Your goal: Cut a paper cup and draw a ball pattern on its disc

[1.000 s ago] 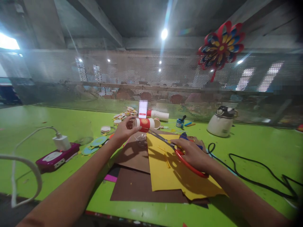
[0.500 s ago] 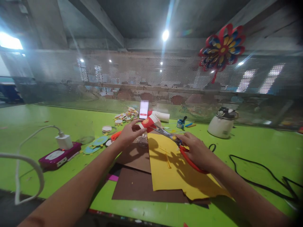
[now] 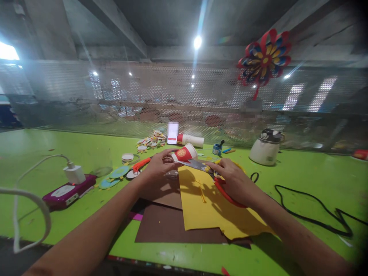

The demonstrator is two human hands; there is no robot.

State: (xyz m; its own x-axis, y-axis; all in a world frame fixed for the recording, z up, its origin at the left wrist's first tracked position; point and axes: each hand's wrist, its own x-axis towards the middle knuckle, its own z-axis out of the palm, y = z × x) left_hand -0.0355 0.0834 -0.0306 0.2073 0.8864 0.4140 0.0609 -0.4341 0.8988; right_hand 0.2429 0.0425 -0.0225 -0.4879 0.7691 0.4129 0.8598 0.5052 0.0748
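Observation:
My left hand holds a red and white paper cup on its side, mouth facing right, just above the table. My right hand grips red-handled scissors; their metal blades point left and reach the cup's lower rim. Both hands hover over a yellow paper sheet that lies on brown card sheets.
On the green table lie round paper discs, a lit phone, a second cup lying down, a white pot, a black cable and a purple device with a charger. A mesh screen carries a paper pinwheel.
The left hand has turned the cup from lying sideways to mouth facing right and lowered it. The right hand brought the scissors up and left until the blades met the cup.

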